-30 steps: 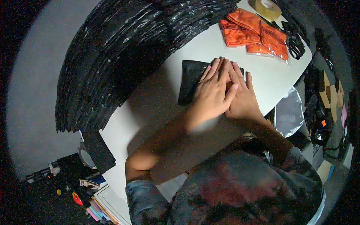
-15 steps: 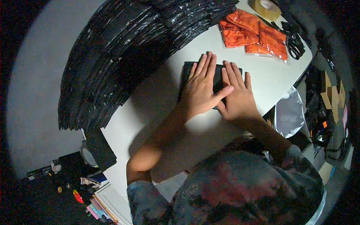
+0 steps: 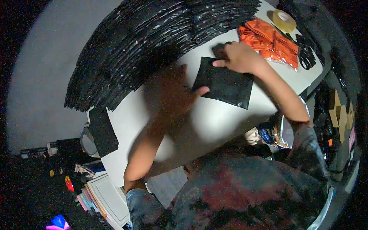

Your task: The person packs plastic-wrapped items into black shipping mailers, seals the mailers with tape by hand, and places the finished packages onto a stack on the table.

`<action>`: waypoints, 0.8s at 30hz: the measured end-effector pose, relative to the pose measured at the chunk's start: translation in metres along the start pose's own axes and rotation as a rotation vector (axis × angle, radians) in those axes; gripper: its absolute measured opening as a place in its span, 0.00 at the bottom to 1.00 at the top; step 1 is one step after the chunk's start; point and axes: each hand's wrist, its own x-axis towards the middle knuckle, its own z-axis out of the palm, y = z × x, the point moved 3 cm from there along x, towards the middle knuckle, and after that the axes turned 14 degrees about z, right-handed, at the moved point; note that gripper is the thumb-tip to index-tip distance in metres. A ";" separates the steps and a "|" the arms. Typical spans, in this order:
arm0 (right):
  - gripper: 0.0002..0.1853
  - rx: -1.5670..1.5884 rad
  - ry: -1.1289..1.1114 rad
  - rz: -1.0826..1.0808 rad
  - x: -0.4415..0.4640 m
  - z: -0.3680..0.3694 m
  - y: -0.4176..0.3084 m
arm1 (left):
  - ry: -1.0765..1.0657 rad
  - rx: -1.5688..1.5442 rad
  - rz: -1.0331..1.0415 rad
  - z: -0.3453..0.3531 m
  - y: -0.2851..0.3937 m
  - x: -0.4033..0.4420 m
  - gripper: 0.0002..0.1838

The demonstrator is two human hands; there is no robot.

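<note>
A flat, roughly square black packet [image 3: 226,85] with a slight plastic sheen lies on the white table. My left hand [image 3: 170,92] is in deep shadow at the packet's left side. Its thumb sticks out to the packet's left edge, apart from the fingers, which are dim and blurred. Over the packet's upper edge is my right hand [image 3: 242,58], with the thumb by the edge and the bent fingers farther away from me. A gap shows between that thumb and the fingers, with nothing held there.
A long fanned row of black plastic packets [image 3: 126,50] lines the table's far left side. Orange packets [image 3: 270,42], a tape roll [image 3: 284,21] and black-handled scissors [image 3: 306,57] lie at the right end. A black sheet [image 3: 102,130] hangs over the table's left edge.
Both hands lay flat on the packet before. The left has shifted left off it, and the right has moved up to its upper edge. The packet is now mostly uncovered, and the view has shifted.
</note>
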 end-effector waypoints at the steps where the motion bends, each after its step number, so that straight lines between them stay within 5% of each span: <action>1: 0.38 -0.071 -0.046 -0.049 0.012 0.000 -0.004 | 0.051 0.131 0.115 0.005 0.002 -0.004 0.42; 5: 0.42 -0.165 -0.137 -0.214 0.051 0.019 -0.003 | 0.033 0.156 0.176 0.014 -0.002 -0.006 0.40; 9: 0.34 0.208 -0.215 -0.270 0.074 0.035 0.032 | 0.021 -0.016 0.066 0.015 -0.020 0.006 0.37; 12: 0.24 0.274 -0.082 -0.287 0.071 0.009 0.037 | -0.160 -0.174 0.215 0.015 -0.025 0.034 0.34; 14: 0.22 0.436 -0.042 -0.388 0.068 -0.013 0.036 | 0.331 -0.680 -0.248 0.030 -0.031 0.044 0.30; 15: 0.22 0.427 -0.036 -0.376 0.059 -0.022 0.032 | 0.330 -0.693 -0.238 0.047 -0.035 0.052 0.30; 17: 0.21 0.741 -0.016 -0.249 0.044 -0.038 0.026 | 0.831 -0.557 -0.026 0.064 -0.045 0.060 0.27; 18: 0.19 0.773 0.087 -0.313 0.056 -0.028 0.033 | 0.841 -0.571 -0.031 0.053 -0.041 0.055 0.27; 20: 0.24 0.821 0.012 -0.180 0.050 -0.026 0.025 | 0.290 -0.515 -0.317 0.028 -0.032 0.037 0.29; 24: 0.26 0.893 -0.154 -0.054 0.054 -0.009 0.024 | 0.420 -0.799 -0.524 0.059 -0.062 0.029 0.34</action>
